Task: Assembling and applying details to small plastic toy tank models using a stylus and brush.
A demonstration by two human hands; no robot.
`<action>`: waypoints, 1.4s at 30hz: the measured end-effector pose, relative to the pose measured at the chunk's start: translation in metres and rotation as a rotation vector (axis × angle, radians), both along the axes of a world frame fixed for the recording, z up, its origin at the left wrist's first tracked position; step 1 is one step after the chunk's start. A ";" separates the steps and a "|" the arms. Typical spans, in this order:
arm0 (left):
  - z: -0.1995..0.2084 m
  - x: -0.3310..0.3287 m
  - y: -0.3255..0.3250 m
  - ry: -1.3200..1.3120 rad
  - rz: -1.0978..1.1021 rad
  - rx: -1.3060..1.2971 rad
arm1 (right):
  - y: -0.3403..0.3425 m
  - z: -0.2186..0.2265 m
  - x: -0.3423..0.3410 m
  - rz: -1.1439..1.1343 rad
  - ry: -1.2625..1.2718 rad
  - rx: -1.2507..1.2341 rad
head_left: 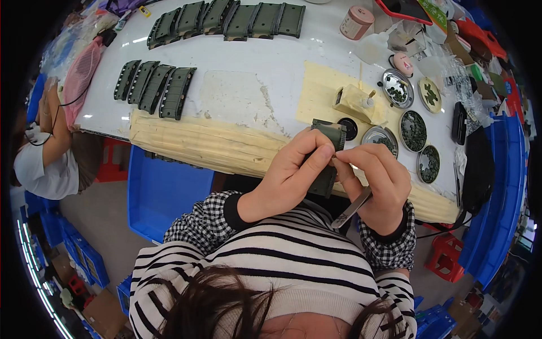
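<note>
My left hand [288, 169] is closed round a dark green, slightly curved plastic panel [323, 183], held upright just off the table's front edge. Its thumb presses on the panel's side. My right hand [375, 181] meets it there, thumb and forefinger pinched at the panel's edge; whatever tiny part sits between those fingertips is too small to make out. Tucked in the same hand, a flat silver metal tool [353, 210] points down toward my body. Just beyond the hands lie a black round lid [348, 129] and a metal dish of small green pieces [380, 137].
Similar green panels lie in a front row [149, 87] and a back row [226, 21]. Round tins of green bits [412, 130] stand at right, near a tape-wrapped block [361, 104]. A padded edge [209, 144] fronts the table; a blue bin [164, 192] sits below. Another person [48, 152] is at left.
</note>
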State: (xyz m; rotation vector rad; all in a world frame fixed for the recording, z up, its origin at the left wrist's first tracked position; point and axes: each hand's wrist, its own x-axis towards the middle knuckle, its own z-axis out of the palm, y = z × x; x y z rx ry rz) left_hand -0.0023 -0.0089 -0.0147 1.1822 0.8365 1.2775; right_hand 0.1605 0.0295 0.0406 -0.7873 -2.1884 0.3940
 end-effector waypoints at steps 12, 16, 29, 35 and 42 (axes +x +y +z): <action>0.018 0.006 -0.005 -0.022 0.103 -0.020 | -0.003 0.004 0.000 -0.056 0.036 0.012; 0.016 0.004 -0.007 0.046 0.119 0.005 | 0.004 0.011 0.003 -0.106 0.060 0.016; 0.022 -0.002 -0.009 0.548 0.172 0.281 | 0.012 0.008 -0.004 -0.032 -0.005 0.109; 0.025 0.000 -0.008 0.593 0.188 0.305 | 0.013 0.007 -0.001 -0.009 -0.029 0.134; 0.025 -0.003 -0.010 0.629 0.142 0.317 | 0.009 0.008 0.002 0.010 -0.076 0.103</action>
